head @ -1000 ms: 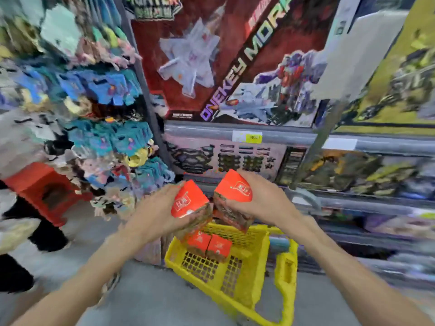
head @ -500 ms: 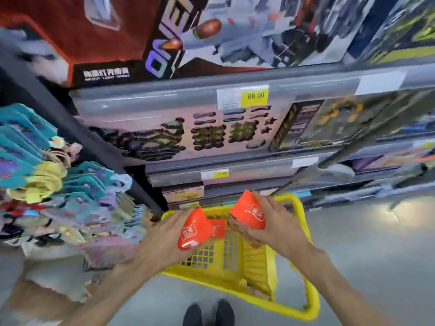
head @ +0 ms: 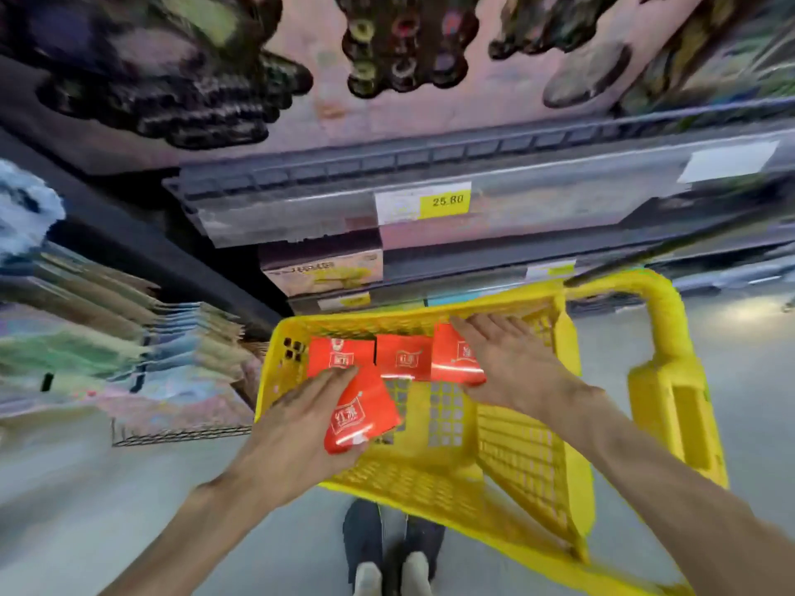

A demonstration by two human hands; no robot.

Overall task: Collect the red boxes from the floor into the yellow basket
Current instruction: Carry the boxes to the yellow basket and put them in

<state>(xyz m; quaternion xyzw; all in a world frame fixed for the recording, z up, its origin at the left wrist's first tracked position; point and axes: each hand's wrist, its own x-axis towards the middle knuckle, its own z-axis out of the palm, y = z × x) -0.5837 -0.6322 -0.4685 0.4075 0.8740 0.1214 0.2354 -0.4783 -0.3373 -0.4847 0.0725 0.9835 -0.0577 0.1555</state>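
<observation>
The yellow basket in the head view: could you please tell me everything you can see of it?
The yellow basket looks like moulded plastic with perforated lattice walls and floor, open-topped, with a thick yellow handle at its right. It sits on the grey floor below the store shelves, just ahead of the person's shoes. Four red boxes are inside, three in a row along the far wall. The left hand holds the fourth at the near-left rim; the right hand rests on the rightmost box.

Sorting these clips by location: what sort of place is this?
Most likely a shop aisle: a yellow price tag on the shelf edge, boxed goods stacked underneath, and a yellow shopping basket on the floor.
</observation>
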